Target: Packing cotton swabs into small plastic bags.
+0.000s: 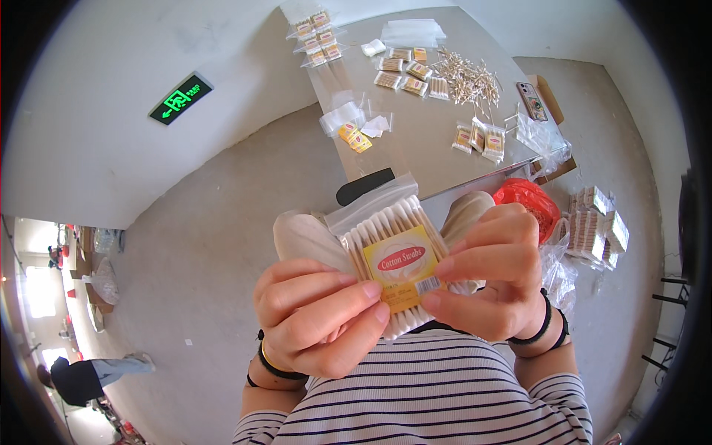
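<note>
Up close in front of my chest is a clear zip bag of cotton swabs [393, 230] with a yellow card label inside, held between both hands. My left hand [319, 315] pinches its lower left side with thumb and fingers. On the right side, my right hand [493, 274] grips the bag's edge near the label's corner. The swabs lie side by side in the bag, tilted slightly, their white tips at top and bottom. The bag's zip strip stands above the tips, toward the table.
Beyond lies a grey table [415, 159] with a pile of loose swabs [467, 80], filled packs [388, 79], yellow cards [354, 138], stacked bags [412, 32] and a phone [532, 101]. A red plastic bag [528, 204] and stacked packs [593, 226] sit at right. Another person [78, 380] is far left.
</note>
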Action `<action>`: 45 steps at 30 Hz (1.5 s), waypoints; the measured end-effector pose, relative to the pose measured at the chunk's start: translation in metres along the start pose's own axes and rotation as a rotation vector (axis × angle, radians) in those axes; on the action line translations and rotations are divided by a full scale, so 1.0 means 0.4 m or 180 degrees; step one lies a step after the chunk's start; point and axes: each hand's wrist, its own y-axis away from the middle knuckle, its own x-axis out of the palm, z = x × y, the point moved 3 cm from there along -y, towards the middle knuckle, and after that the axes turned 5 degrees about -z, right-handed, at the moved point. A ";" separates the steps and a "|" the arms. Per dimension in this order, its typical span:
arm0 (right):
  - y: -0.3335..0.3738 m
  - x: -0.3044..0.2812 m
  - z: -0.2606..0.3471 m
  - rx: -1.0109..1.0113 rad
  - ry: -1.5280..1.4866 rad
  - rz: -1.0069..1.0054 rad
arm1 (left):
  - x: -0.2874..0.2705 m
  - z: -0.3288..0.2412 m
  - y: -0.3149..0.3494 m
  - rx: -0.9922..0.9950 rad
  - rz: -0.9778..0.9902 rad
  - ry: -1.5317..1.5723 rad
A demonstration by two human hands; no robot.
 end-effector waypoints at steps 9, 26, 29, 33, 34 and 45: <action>0.013 0.000 0.003 0.0041 0.0021 0.0071 | -0.002 -0.013 0.004 0.0131 0.0035 -0.0087; -0.008 0.004 -0.016 0.0784 -0.0684 0.0667 | 0.049 0.052 0.016 -0.0506 -0.0076 0.0981; -0.014 0.004 -0.021 0.0726 -0.0722 0.0846 | 0.054 0.057 0.016 -0.0585 0.0040 0.1072; -0.035 -0.004 -0.028 0.1124 -0.1030 0.1153 | 0.058 0.069 0.017 -0.0794 0.0148 0.1314; -0.040 -0.008 -0.033 0.1133 -0.1027 0.1154 | 0.060 0.072 0.017 -0.0873 0.0181 0.1400; -0.075 -0.021 -0.030 0.0935 -0.0413 0.1594 | 0.064 0.083 0.012 -0.0981 0.0399 0.1332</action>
